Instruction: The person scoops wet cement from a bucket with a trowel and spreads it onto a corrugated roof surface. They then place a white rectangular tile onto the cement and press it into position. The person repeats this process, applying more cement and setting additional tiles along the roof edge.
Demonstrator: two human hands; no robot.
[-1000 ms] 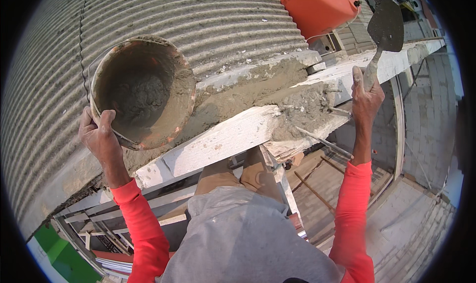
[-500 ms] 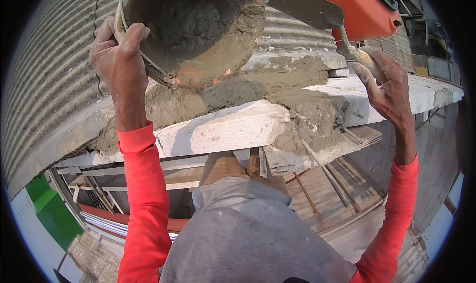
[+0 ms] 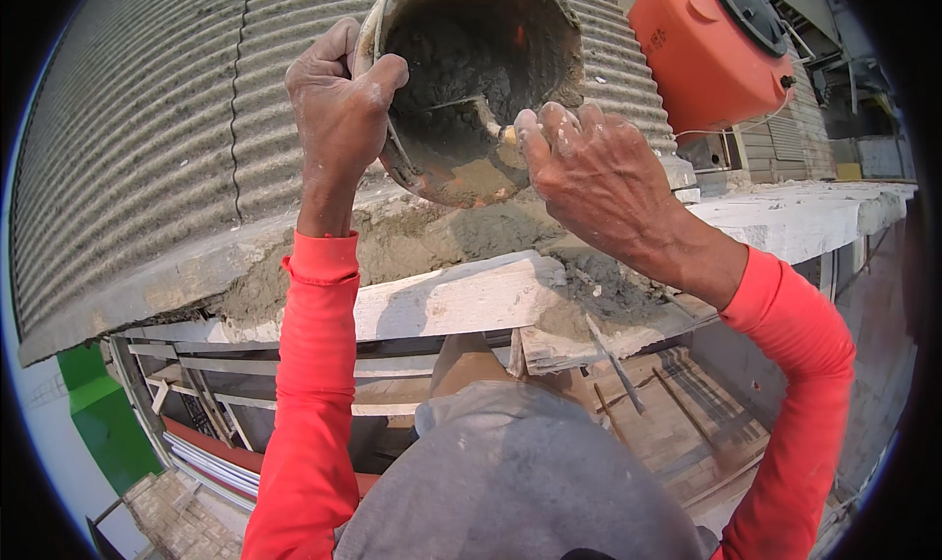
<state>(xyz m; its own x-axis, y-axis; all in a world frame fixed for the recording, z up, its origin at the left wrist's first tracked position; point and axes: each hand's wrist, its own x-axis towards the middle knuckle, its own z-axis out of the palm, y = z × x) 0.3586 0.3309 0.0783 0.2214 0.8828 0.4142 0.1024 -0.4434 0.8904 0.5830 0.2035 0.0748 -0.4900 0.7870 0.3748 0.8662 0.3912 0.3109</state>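
Observation:
My left hand (image 3: pixel 345 99) grips the rim of a mortar-caked bucket (image 3: pixel 471 172), which is tilted so its mouth faces me. Wet grey mortar (image 3: pixel 461 64) lies inside it. My right hand (image 3: pixel 608 182) is closed round the handle of a trowel (image 3: pixel 488 118); its blade reaches into the bucket and is partly sunk in the mortar. Below the bucket, a band of spread mortar (image 3: pixel 432 241) runs along the ledge. A pale, whitish board (image 3: pixel 442 300) edges that band on my side, and more mortar (image 3: pixel 608 290) fills the corner right of it.
Corrugated roofing sheets (image 3: pixel 147 118) slope away beyond the ledge. An orange tank (image 3: pixel 706 59) with a black lid stands at the far right. A white ledge (image 3: pixel 805 216) extends rightward. Beneath me are wooden planks (image 3: pixel 677 403), and a green panel (image 3: pixel 108 418) shows lower left.
My right hand has swung left, bringing the trowel from beside the bucket down into it. The bucket and my left hand appear farther right in view, as the view has shifted too.

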